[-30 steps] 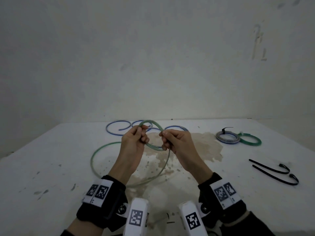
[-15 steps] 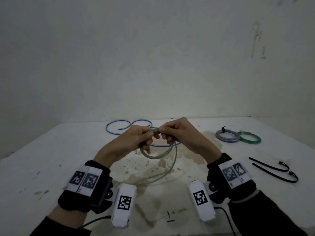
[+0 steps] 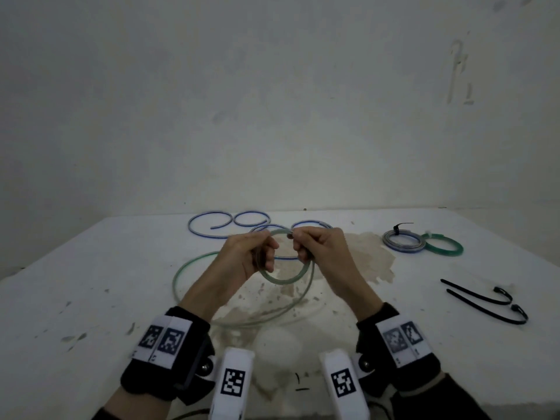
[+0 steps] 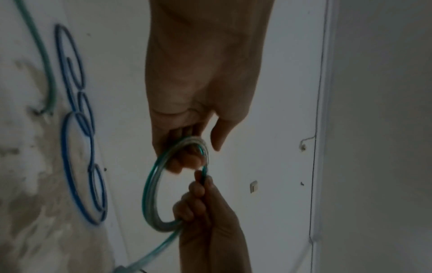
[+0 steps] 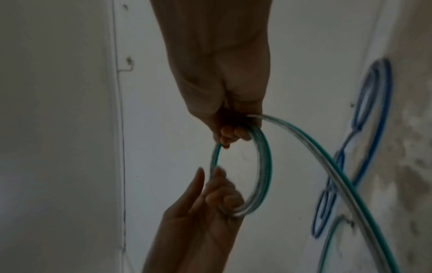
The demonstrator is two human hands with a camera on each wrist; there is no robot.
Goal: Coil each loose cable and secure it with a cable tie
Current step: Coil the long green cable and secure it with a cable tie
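In the centre of the head view, the left hand (image 3: 242, 259) and the right hand (image 3: 321, 250) both grip a small coil of the green cable (image 3: 283, 280), held above the table (image 3: 91, 298). The uncoiled rest of the cable trails from the right hand's side down and toward the lower left. The next loop probably comes from there. The black cable ties (image 3: 485, 301) lie at the right, nearer the right hand.
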